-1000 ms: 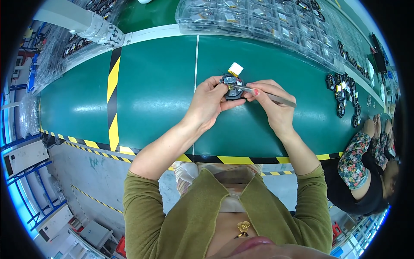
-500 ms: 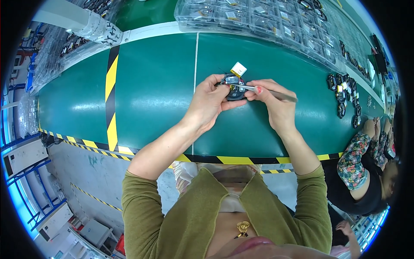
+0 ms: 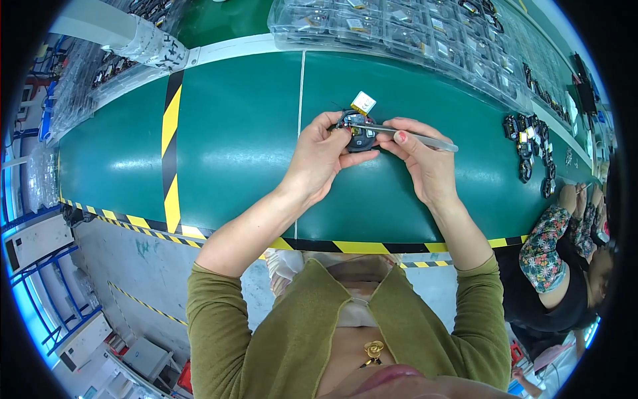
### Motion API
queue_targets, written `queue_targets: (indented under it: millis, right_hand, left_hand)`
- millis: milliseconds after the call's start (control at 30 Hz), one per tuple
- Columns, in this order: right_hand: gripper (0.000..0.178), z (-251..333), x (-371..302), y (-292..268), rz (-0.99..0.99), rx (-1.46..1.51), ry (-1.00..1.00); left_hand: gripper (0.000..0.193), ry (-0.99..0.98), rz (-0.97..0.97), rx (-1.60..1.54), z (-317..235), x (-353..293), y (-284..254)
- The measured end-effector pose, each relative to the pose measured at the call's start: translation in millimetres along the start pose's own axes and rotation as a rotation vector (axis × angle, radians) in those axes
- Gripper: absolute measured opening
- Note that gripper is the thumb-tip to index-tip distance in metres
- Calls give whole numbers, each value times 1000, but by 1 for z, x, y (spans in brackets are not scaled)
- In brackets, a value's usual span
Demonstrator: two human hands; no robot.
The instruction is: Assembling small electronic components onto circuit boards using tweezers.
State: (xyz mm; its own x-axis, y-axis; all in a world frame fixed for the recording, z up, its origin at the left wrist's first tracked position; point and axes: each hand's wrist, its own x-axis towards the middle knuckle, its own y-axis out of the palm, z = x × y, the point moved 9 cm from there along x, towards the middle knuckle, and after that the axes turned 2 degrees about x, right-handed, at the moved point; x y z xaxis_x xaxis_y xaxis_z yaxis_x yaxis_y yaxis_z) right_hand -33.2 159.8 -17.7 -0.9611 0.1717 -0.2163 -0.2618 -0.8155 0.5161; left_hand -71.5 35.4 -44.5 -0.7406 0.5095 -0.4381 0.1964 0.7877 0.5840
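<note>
My left hand (image 3: 320, 149) is closed on the edge of a small round black electronic device (image 3: 362, 141), holding it above the green bench. Circuit parts show inside the device's face. A flat white battery pouch (image 3: 363, 102) with a yellow end sticks out from its far side. In my right hand (image 3: 425, 153) is a pair of metal tweezers (image 3: 422, 136), pinched between thumb and fingers. Their tips point left and lie over the inside of the device, near my left thumb. Whether the tips grip anything is too small to tell.
Clear plastic trays (image 3: 392, 33) of similar devices line the bench's far side. A cluster of black devices (image 3: 528, 143) lies at the right, near a co-worker's patterned sleeve (image 3: 545, 246). Yellow-black tape (image 3: 172, 153) crosses the green bench (image 3: 239, 133) and marks its near edge.
The device and battery pouch have shifted slightly left and away from me. The tweezers lie flatter, their tips a little farther from me. Both hands keep their hold.
</note>
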Motion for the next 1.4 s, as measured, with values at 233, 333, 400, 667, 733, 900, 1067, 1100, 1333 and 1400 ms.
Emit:
queue_targets:
  millis: [233, 333, 400, 667, 733, 900, 1067, 1100, 1333, 1400]
  right_hand:
    - [21, -5, 0, -7, -39, 59, 51]
    - [22, -7, 1, -11, -58, 56, 73]
    - [22, -6, 1, -12, -83, 30, 88]
    - [23, -5, 0, -12, -100, 20, 83]
    - [23, -5, -1, -12, -99, 25, 78]
    - [24, -8, -4, -10, -112, 74, 55]
    - [24, -11, -4, -12, -111, 101, 55]
    - [24, -12, -4, -12, -109, 107, 62]
    - [24, -8, -6, -8, -102, 129, 26]
    - [24, -8, -7, -9, -110, 130, 29]
  left_hand:
    - [21, 44, 47, 37, -1, -1, 5]
    - [22, 65, 66, 59, -1, -2, 8]
    - [23, 79, 66, 81, -1, -1, 8]
    - [22, 78, 57, 92, -1, -2, 9]
    - [22, 74, 50, 81, -1, -2, 9]
    - [21, 88, 41, 59, -2, -2, 8]
    - [21, 102, 36, 51, -4, -4, 10]
    - [21, 102, 41, 49, -4, -4, 10]
    - [22, 63, 60, -13, -4, -5, 15]
    - [23, 69, 65, -22, -4, -4, 15]
